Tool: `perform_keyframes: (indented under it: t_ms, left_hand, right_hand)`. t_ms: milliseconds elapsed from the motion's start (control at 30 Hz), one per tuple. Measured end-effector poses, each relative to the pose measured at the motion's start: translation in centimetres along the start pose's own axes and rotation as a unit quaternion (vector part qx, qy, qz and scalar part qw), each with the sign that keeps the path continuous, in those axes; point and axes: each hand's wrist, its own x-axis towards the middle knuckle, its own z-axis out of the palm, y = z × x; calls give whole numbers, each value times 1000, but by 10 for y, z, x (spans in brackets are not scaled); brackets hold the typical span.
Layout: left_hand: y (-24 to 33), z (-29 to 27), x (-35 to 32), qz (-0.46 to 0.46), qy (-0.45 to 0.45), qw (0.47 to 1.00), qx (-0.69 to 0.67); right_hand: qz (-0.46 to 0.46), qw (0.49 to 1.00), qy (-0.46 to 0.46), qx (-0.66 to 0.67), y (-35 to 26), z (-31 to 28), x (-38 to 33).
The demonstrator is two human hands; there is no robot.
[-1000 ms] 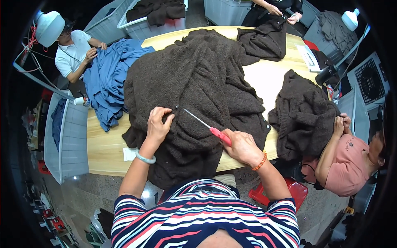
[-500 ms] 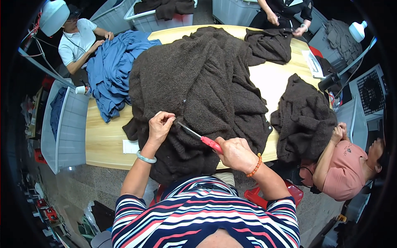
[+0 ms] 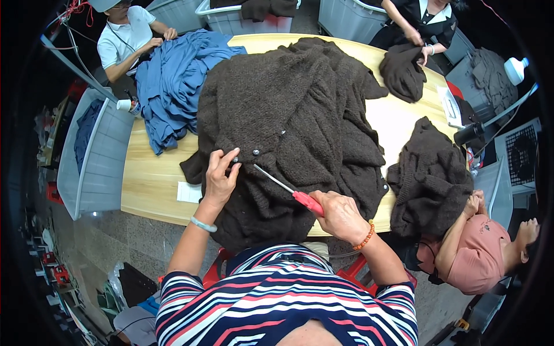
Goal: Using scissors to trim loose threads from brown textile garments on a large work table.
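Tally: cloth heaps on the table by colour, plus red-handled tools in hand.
Dark brown: 3 (central knit heap, right-side knit heap, far knit heap)
Blue: 1 (blue cloth heap)
Red-handled tool: 1 (in the right hand)
Total: 5

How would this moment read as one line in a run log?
left hand: at dark button | right hand: gripping red-handled tool | brown knitwear: heaped on table | blue cloth: piled at left

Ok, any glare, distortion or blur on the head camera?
Head view: the tabletop washes out to white right of the brown garment pile; toward the rim, straight edges bend and corners go dark; the red-handled tool looks fairly sharp.
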Motion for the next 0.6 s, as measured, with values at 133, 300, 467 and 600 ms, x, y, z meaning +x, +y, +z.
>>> perform_keyframes:
  t_ms: [133, 300, 467, 600]
  left_hand:
    - [15, 11, 16, -1, 0, 1000, -30]
    - [23, 10, 13, 18, -20, 995, -99]
    - [42, 12, 24, -3, 12, 992, -125]
    - [97, 49, 42, 318, -4, 948, 18]
  right_hand:
    - [-2, 999, -31, -43, -11, -1, 4]
    - [19, 998, -54, -30, -14, -12, 2]
    - [53, 998, 19, 30, -5, -25, 2]
    - [65, 979, 166, 98, 12, -33, 11]
